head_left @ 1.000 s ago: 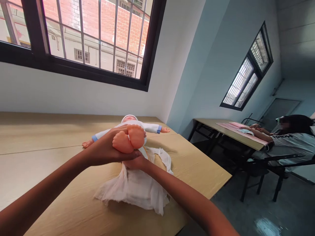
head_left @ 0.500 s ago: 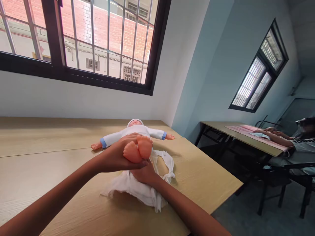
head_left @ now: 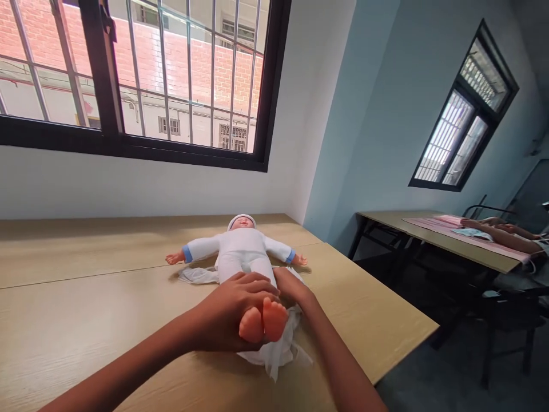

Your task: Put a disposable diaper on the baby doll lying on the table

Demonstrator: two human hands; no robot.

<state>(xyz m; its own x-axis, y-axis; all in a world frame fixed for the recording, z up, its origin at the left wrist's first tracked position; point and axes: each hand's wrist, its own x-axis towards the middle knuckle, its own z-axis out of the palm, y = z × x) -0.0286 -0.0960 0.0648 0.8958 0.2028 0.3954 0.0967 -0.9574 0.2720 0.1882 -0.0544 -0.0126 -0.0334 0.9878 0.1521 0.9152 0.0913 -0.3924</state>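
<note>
A baby doll [head_left: 244, 249] in white clothes with blue cuffs and a cap lies face up on the wooden table [head_left: 107, 326], arms spread and feet toward me. My left hand [head_left: 231, 312] is wrapped round its lower legs, with both bare feet showing beyond the fingers. Beside the doll's right-hand side in view, my right hand [head_left: 291, 286] reaches to its hip and the white cloth; the fingertips are hidden. Thin white cloth [head_left: 278, 349] lies under and around the legs, and another part of it [head_left: 199, 276] sticks out at the left of the waist.
A barred window [head_left: 184, 86] is behind the table. To the right, another table [head_left: 429, 232] bears a pink mat [head_left: 463, 232], with a person's arms [head_left: 510, 237] over it. A dark chair [head_left: 506, 326] stands near that table.
The doll's legs have been lowered toward me, showing its white-clad body. My right hand has moved from under the legs to the doll's side. Cloth now shows left of the waist.
</note>
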